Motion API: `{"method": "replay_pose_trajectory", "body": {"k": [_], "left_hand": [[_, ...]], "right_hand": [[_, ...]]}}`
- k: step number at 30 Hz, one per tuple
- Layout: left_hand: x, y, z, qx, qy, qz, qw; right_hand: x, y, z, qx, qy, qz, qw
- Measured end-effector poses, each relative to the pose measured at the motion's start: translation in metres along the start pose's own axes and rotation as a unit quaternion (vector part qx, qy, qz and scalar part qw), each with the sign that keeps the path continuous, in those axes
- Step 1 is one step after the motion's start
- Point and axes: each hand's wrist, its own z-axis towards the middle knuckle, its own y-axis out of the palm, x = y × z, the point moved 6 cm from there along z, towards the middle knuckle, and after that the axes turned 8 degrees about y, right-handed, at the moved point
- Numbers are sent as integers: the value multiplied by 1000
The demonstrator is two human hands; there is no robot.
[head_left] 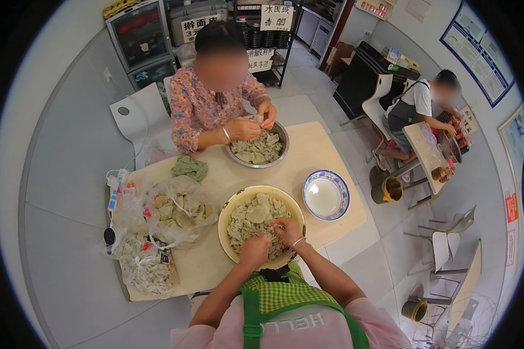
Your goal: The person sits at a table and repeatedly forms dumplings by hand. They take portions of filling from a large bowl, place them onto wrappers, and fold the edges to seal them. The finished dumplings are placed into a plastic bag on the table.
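A cream basin with a chipped dark rim sits at the near edge of the table, heaped with pale greyish torn pieces that look like flatbread or dough. My left hand is closed over the near side of the heap; whatever its fingers hold is hidden. Just right of it, my right hand, with a bracelet at the wrist, has its fingers bent together among the pieces. I cannot make out a separate piece in either hand. A larger flat piece lies on top of the heap, beyond my hands.
Across the table, a person picks at pieces over a steel bowl. A blue-and-white bowl of liquid stands right. To the left lie plastic bags of pieces, a green cloth and a power strip. Another person sits farther right.
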Motion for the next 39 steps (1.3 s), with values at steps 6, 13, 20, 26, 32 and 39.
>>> {"method": "replay_pose_trajectory", "body": {"k": [6, 13, 20, 26, 32, 39], "left_hand": [[-53, -34, -10, 116, -123, 110, 979], [-63, -11, -5, 51, -137, 68, 987], [-56, -29, -5, 74, -167, 64, 981], [-31, -40, -5, 142, -80, 45, 986], [-25, -15, 1, 106, -46, -222, 968], [-28, -6, 0, 144, -41, -293, 944]], "right_hand": [[-10, -11, 12, 78, -60, -9, 995], [-5, 29, 12, 81, -67, -30, 994], [16, 19, 5, 47, 68, 121, 989], [23, 24, 7, 31, 61, 173, 983], [-20, 30, -17, -181, 180, 383, 888], [-4, 31, -16, -131, 158, 320, 925]]}}
